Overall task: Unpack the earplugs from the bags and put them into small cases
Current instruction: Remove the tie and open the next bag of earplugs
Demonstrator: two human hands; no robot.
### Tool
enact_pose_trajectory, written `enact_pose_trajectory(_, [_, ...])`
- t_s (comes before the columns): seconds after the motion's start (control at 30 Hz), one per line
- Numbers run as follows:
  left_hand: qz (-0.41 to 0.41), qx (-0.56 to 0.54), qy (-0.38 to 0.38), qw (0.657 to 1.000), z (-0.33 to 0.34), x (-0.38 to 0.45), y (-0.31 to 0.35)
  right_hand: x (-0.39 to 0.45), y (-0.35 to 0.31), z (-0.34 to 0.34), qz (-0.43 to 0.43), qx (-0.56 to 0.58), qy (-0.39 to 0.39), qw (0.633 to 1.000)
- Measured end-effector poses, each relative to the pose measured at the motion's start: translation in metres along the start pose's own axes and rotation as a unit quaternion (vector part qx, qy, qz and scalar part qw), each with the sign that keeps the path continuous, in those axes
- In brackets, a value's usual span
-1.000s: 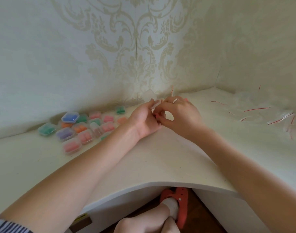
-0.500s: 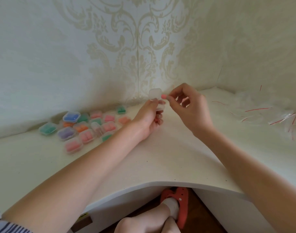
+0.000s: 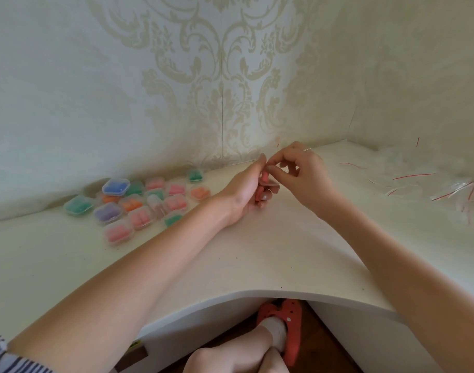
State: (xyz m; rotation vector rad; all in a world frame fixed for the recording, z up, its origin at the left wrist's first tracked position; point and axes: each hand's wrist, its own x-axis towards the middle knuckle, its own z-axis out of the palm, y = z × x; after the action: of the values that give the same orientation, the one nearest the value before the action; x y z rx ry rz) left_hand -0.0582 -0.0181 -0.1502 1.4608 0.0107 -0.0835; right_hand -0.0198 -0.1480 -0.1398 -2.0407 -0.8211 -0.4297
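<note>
My left hand [image 3: 243, 192] rests on the white desk [image 3: 257, 254] and holds a small clear case [image 3: 270, 184] with pink earplugs [image 3: 263, 179] in it, mostly hidden by the fingers. My right hand [image 3: 303, 170] pinches at the top of that case with thumb and forefinger. To the left lie several small clear cases [image 3: 139, 203] filled with pink, orange, green, blue and purple earplugs. At the far right lies a heap of clear zip bags [image 3: 451, 189] with red strips.
The desk sits in a room corner, with patterned walls close behind and to the right. Its front edge curves inward over my knee [image 3: 230, 356] and a red shoe [image 3: 287, 321] on the wooden floor.
Half a second ago my right hand was lifted beside the open case lid. Now it has come down onto the case in my left hand, and pink earplugs show there.
</note>
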Motion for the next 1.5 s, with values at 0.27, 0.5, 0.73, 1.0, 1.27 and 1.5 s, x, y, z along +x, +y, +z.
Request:
enact_pose_trajectory(0.27, [-0.024,-0.084,-0.070,0.994,-0.005,-0.002,0.002,-0.001,-0.004,0.002,0.042,0.085,0.036,0.995])
enact_pose_trajectory(0.5, [-0.058,-0.261,0.023,0.963,-0.011,0.003,0.003,-0.003,-0.007,0.001,0.013,0.109,0.067,0.992])
enact_pose_trajectory(0.73, [-0.072,-0.289,0.033,0.954,-0.014,0.003,0.002,-0.009,0.003,0.008,-0.148,-0.082,-0.068,0.983])
enact_pose_trajectory(1.0, [-0.069,-0.294,0.030,0.953,-0.018,0.005,0.001,-0.007,0.000,0.006,-0.115,-0.022,-0.050,0.992])
enact_pose_trajectory(1.27, [-0.080,-0.299,0.008,0.951,-0.012,0.002,0.002,-0.003,0.001,-0.003,-0.055,-0.004,0.017,0.998])
enact_pose_trajectory(1.5, [-0.074,-0.310,-0.025,0.947,-0.011,-0.002,0.006,-0.003,0.006,0.001,-0.047,-0.018,-0.002,0.999])
